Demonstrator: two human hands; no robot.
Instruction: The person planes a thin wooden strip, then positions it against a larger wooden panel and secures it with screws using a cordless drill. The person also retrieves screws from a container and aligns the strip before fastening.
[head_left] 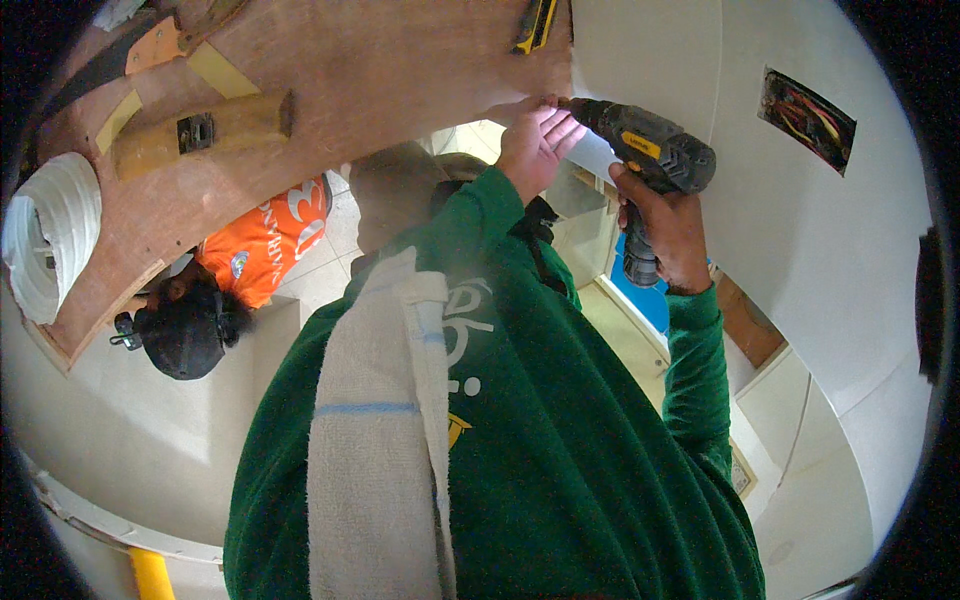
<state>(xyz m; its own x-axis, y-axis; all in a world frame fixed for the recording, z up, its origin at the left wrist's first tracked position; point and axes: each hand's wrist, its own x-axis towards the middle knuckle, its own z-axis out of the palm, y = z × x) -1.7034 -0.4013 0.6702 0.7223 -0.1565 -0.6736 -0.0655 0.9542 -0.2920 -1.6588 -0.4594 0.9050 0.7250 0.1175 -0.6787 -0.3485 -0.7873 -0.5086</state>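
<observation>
My right hand [670, 225] wraps around the handle of a black cordless drill [655, 145] with a yellow label. The drill points left, its chuck at the corner where the brown wooden board [400, 65] meets the white wall panel [650, 50]. Close against the drill's nose is my left hand [540, 150], palm showing. Its thumb and index finger come together at the tip, while the other fingers stretch out; whatever sits between them is too small to make out.
On the board lie a yellow-and-black utility knife [535, 25], a handsaw [150, 50], a wooden block [200, 135] and a white coil [55, 235]. A person in an orange shirt [270, 240] is below at left. Wires show in a wall opening [808, 120].
</observation>
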